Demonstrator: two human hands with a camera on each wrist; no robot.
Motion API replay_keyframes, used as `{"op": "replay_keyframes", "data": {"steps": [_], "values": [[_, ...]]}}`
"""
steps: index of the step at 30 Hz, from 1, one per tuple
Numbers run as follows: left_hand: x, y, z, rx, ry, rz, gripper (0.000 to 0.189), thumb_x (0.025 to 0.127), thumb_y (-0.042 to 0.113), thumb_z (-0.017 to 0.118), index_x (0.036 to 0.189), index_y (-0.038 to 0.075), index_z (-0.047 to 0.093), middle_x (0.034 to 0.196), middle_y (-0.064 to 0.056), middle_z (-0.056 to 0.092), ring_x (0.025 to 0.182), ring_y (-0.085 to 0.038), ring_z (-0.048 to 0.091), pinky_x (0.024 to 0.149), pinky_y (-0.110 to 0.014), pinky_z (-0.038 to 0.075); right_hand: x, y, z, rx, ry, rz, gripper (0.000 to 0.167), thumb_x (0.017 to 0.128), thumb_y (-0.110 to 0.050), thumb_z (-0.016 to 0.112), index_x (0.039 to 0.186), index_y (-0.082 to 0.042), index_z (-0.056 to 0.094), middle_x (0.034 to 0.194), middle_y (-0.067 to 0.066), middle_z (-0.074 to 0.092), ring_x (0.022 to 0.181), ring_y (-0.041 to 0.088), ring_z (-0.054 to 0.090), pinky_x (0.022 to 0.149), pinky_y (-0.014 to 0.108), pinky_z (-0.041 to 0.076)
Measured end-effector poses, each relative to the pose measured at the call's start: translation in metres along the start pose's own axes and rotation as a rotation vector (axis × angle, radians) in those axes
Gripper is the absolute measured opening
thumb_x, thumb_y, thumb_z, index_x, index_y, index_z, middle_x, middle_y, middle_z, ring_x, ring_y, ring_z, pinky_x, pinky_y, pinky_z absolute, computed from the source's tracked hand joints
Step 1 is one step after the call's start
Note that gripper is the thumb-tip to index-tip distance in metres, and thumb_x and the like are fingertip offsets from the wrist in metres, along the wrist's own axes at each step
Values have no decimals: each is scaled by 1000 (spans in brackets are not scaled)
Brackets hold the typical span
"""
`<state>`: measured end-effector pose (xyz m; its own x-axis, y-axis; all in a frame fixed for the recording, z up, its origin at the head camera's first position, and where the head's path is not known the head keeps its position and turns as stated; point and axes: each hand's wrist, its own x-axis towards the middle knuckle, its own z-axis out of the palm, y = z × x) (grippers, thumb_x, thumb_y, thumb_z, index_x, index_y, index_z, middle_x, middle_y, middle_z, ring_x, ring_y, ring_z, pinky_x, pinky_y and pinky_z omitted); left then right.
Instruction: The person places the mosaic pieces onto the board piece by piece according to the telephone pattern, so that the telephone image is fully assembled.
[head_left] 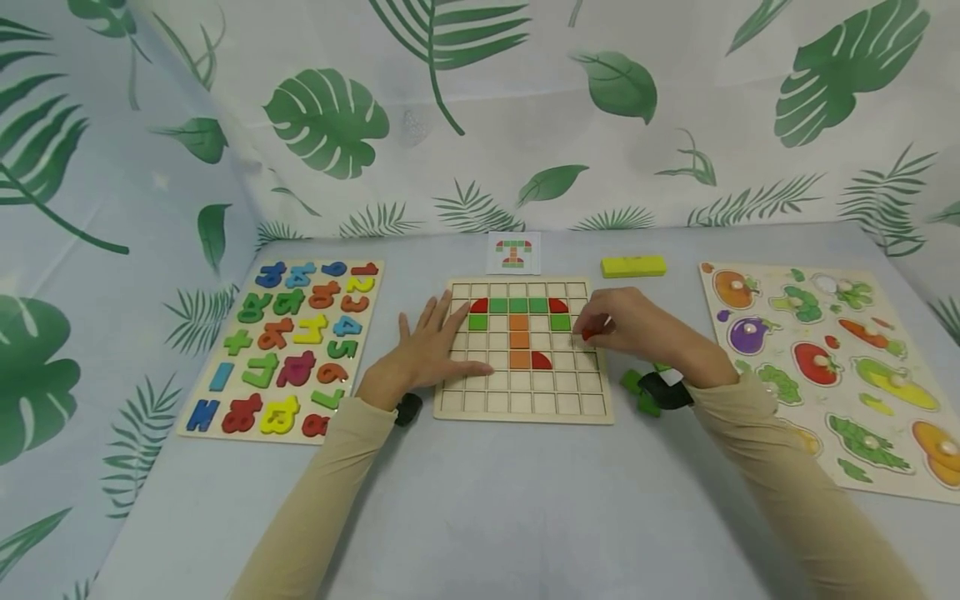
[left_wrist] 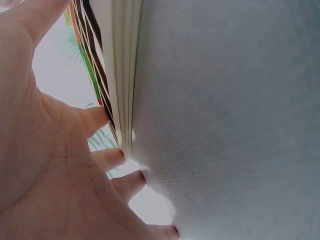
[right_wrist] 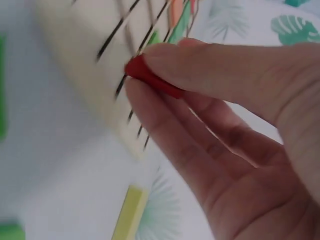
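Observation:
In the middle of the table lies a wooden grid board [head_left: 480, 402] with red, green and orange tiles set in a T-like shape. My left hand [head_left: 422, 354] rests with spread fingers on the board's left edge; in the left wrist view its fingertips touch the board's side. Between thumb and fingers, my right hand [head_left: 637, 329] pinches a small red tile [right_wrist: 150, 77] over the board's right edge. A red quarter-round tile [head_left: 540, 361] sits beside the lowest orange tile [head_left: 519, 360]. Behind the board lies a pattern card [head_left: 513, 253] showing a similar figure.
Loose green tiles [head_left: 648, 405] lie right of the board, partly hidden by the right wrist strap. A yellow block [head_left: 633, 266] stands behind them. A number puzzle [head_left: 288, 333] is at left, a vegetable puzzle [head_left: 840, 383] at right. A leaf-printed curtain [head_left: 480, 150] hangs behind.

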<state>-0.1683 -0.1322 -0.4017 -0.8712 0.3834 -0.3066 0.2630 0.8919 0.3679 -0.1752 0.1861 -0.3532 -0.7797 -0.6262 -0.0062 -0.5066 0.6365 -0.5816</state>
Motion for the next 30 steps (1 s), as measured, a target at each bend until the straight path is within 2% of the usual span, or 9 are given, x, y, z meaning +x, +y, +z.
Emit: {"op": "replay_keyframes", "data": {"steps": [7, 11, 14, 18, 24, 30], "values": [[1, 0, -1, 5, -10, -8, 109, 93, 69, 65, 171, 18, 7, 175, -12, -13, 161, -34, -10, 120, -72, -6, 27, -23, 21, 65, 59, -82, 13, 85, 8, 82, 90, -1, 75, 89, 4, 70, 84, 20, 69, 76, 37, 60], [2, 0, -1, -3, -9, -4, 109, 93, 69, 65, 171, 19, 8, 175, -12, -13, 161, -34, -11, 119, -72, -8, 42, -35, 31, 97, 60, -119, 13, 85, 5, 84, 90, -2, 74, 88, 3, 72, 82, 18, 69, 77, 36, 60], [2, 0, 0, -10, -9, -2, 109, 93, 69, 65, 171, 19, 8, 175, -11, -13, 161, -33, -12, 119, -72, -9, 50, -43, 39, 124, 48, -115, 12, 86, 5, 82, 89, -3, 73, 87, 3, 72, 82, 18, 69, 79, 38, 60], [1, 1, -1, -17, -12, 7, 108, 93, 68, 65, 171, 19, 8, 175, -11, -14, 161, -34, -13, 119, -73, -9, 56, -46, 47, 156, 40, -121, 10, 87, 6, 81, 89, -2, 75, 88, 4, 73, 83, 18, 71, 81, 38, 60], [-1, 2, -5, -17, -16, 7, 108, 94, 68, 65, 171, 18, 7, 175, -12, -14, 160, -34, -13, 119, -73, -9, 60, -48, 52, 135, 46, -140, 6, 87, 2, 83, 91, -3, 80, 89, 3, 75, 86, 19, 70, 80, 37, 58], [-2, 2, -6, -5, -12, 6, 107, 94, 67, 65, 171, 18, 8, 175, -12, -13, 161, -35, -12, 118, -74, -7, 62, -49, 55, 126, -1, -158, 6, 89, 0, 82, 94, -3, 83, 91, 3, 75, 90, 21, 68, 80, 35, 56]]}}
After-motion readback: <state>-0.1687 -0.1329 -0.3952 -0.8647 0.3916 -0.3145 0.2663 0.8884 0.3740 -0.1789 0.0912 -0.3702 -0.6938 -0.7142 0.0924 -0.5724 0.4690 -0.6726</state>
